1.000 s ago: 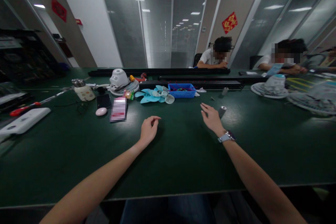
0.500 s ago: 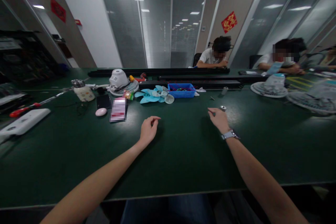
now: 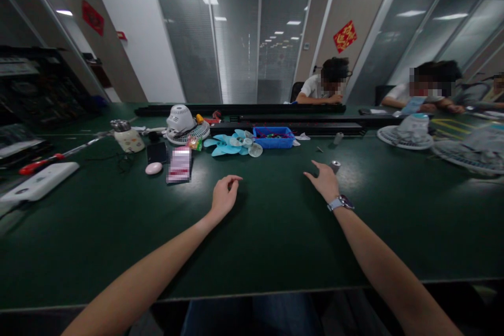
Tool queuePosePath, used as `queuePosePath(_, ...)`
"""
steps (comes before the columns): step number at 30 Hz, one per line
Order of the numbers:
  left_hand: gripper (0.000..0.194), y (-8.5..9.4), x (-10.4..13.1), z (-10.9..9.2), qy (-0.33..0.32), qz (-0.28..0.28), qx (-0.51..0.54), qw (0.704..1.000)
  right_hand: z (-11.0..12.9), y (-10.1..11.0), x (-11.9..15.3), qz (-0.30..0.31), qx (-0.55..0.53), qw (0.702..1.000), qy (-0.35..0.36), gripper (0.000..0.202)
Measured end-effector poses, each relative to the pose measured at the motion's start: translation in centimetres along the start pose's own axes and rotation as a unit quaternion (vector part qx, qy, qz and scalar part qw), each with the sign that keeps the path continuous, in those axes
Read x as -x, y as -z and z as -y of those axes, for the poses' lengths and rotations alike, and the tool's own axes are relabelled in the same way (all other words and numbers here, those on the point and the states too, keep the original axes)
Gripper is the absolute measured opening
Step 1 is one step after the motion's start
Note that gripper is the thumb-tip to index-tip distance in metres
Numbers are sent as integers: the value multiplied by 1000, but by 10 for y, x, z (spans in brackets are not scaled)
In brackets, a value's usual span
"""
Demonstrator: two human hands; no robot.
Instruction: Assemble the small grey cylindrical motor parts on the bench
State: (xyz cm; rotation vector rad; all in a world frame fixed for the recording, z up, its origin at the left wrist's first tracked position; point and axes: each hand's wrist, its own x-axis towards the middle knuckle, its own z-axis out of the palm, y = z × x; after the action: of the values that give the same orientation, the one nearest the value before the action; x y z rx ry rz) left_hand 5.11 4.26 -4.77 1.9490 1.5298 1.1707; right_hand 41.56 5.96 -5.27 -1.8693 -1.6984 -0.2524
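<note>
My left hand [image 3: 225, 194] hovers over or rests on the green table [image 3: 252, 241], left of the middle. Its fingers are curled, with the thumb tip by the forefinger, and nothing shows between them. My right hand [image 3: 324, 181], a watch [image 3: 340, 202] on its wrist, has thumb and fingers apart and holds nothing. Close behind its knuckles stands a small silver metal cylinder [image 3: 335, 165]; whether they touch I cannot tell. Beyond both hands lie light-blue fan blades [image 3: 222, 145] and a blue bin [image 3: 274, 142] of small parts and wires.
At left are a white power strip [image 3: 47, 181], a patterned bottle [image 3: 128, 138], a pink oval object [image 3: 154, 168], a blurred pink-and-white pack [image 3: 179, 164] and a white fan part [image 3: 181, 121]. More fan parts [image 3: 405, 135] lie right. Black rails [image 3: 291, 128] cross behind; several people sit beyond.
My right hand has shifted slightly left, and its thumb and fingers have spread apart. The left hand keeps its pose. The view has tilted slightly.
</note>
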Motion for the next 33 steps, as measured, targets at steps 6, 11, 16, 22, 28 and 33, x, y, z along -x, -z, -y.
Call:
queuePosePath(6,25,1,0,0,3,6,0,1000,-2,-4,1,-37,-14,999,5,58)
queuePosePath(11,25,0,-1,2,0,1,-3,1000,3,13,-1,-119,-57,991,-32,55)
queuePosePath(16,25,-1,-1,2,-7,-3,12,1000,1,40,-5,-248,-72,962,-86,40)
queuePosePath(22,25,0,-1,2,-2,1,13,1000,-10,55,-8,-263,-33,951,-158,33)
queuePosePath(28,25,-1,-1,2,-3,-1,10,1000,-4,47,-2,49,96,984,-145,31)
queuePosePath(33,26,-2,-1,4,1,2,10,1000,2,35,4,62,143,984,-84,30)
